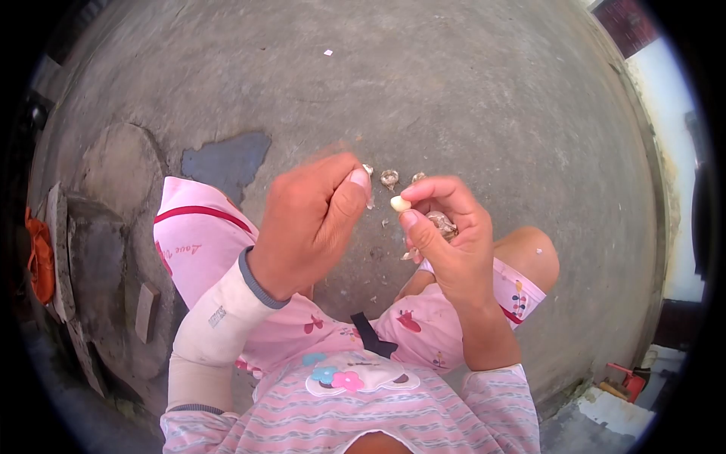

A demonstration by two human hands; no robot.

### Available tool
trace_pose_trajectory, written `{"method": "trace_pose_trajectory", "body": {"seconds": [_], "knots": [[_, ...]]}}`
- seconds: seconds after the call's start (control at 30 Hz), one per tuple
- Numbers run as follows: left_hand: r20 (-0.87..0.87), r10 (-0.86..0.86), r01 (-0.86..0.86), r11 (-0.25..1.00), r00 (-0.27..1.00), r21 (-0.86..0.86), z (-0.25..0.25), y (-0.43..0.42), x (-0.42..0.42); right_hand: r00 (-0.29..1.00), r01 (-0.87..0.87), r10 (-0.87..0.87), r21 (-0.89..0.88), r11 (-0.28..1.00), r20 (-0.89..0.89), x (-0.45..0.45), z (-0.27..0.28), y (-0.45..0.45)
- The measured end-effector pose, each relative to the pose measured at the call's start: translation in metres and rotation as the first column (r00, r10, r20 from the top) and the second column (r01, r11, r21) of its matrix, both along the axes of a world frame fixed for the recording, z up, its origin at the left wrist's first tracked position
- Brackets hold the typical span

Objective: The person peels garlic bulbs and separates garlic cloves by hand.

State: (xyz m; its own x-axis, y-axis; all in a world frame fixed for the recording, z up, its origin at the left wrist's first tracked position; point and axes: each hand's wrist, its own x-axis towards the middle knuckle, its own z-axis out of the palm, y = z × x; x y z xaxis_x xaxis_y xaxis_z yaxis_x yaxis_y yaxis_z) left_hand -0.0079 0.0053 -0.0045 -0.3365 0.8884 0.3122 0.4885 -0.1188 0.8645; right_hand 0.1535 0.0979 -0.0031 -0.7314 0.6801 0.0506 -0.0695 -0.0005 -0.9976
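Note:
Between the thumb and forefinger of my right hand (454, 227) is a pale peeled garlic clove (401, 203). A brownish garlic bulb (442, 225) shows inside the curl of the same hand; whether the fingers grip it or it lies behind them, I cannot tell. My left hand (314, 219) is closed, thumb pressed to the forefinger, slightly blurred, just left of the clove. What it pinches, if anything, is hidden. A thin scrap of garlic skin (370, 203) shows below its thumb. Past the hands, another garlic bulb (389, 179) lies on the concrete floor, with a partly hidden one (418, 177) beside it.
Bits of skin litter the concrete floor (469, 106) between my knees. A dark damp patch (227, 160) is at the left, near a round slab (121, 170). An orange bag (39, 261) hangs at the far left. A red object (628, 384) lies at the lower right.

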Motion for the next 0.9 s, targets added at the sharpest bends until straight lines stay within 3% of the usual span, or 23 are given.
{"method": "trace_pose_trajectory", "body": {"seconds": [0.1, 0.2, 0.3, 0.47, 0.67, 0.9], "knots": [[0.075, 0.073, -0.07, 0.997, 0.995, -0.038, 0.005, 0.001, 0.008, 1.0, 0.026, -0.026, -0.03, 0.999, -0.006, -0.001, 0.002, -0.001], [0.282, -0.008, 0.025, 0.998, 0.959, -0.058, 0.002, 0.002, 0.003, 0.998, 0.057, -0.057, -0.054, 0.997, -0.003, -0.001, 0.005, -0.002], [0.528, -0.03, 0.153, 0.969, 0.849, -0.192, 0.009, 0.001, 0.001, 0.998, 0.055, -0.056, -0.026, 0.998, -0.025, 0.0, 0.0, 0.0], [0.508, -0.122, 0.198, 0.976, 0.852, -0.096, 0.0, 0.005, 0.007, 0.998, 0.07, -0.07, 0.039, 0.997, -0.009, 0.0, 0.002, 0.0], [0.574, -0.109, 0.183, 0.98, 0.811, -0.072, -0.003, 0.005, 0.008, 0.998, 0.046, -0.051, -0.118, 0.992, -0.036, 0.0, 0.002, -0.002], [0.432, -0.081, 0.144, 0.983, 0.898, -0.114, 0.007, 0.002, 0.005, 0.991, 0.129, -0.113, 0.282, 0.951, -0.072, -0.003, -0.007, -0.001]]}}
